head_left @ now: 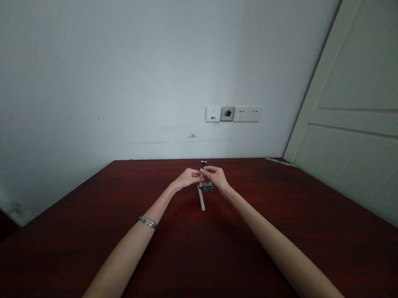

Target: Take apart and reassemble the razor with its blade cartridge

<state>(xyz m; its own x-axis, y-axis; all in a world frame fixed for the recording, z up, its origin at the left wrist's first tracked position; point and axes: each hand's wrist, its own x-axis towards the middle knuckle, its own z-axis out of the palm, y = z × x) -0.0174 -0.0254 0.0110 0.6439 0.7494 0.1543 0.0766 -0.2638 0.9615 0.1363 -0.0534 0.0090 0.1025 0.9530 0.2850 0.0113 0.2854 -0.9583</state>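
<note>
Near the far middle of the table, both my hands meet at a slim upright T-shaped tool (202,165). It has a short pale crosspiece on top, a dark neck and a grey shaft; its exact kind is too small to tell. My left hand (186,178) pinches its lower part, thumb and fingers closed. Higher up, my right hand (216,176) holds it between thumb and fingertips. A flat grey strip (201,199) with a hole at its near end points towards me below the hands. Beside my right palm lies a small clear case (208,187) with dark contents.
The dark red wooden table (194,263) reaches back to a pale wall (149,68). Sockets and a switch panel (233,114) are set in that wall. A white panelled door (362,103) stands on the right, with a thin pale strip (280,162) near its foot.
</note>
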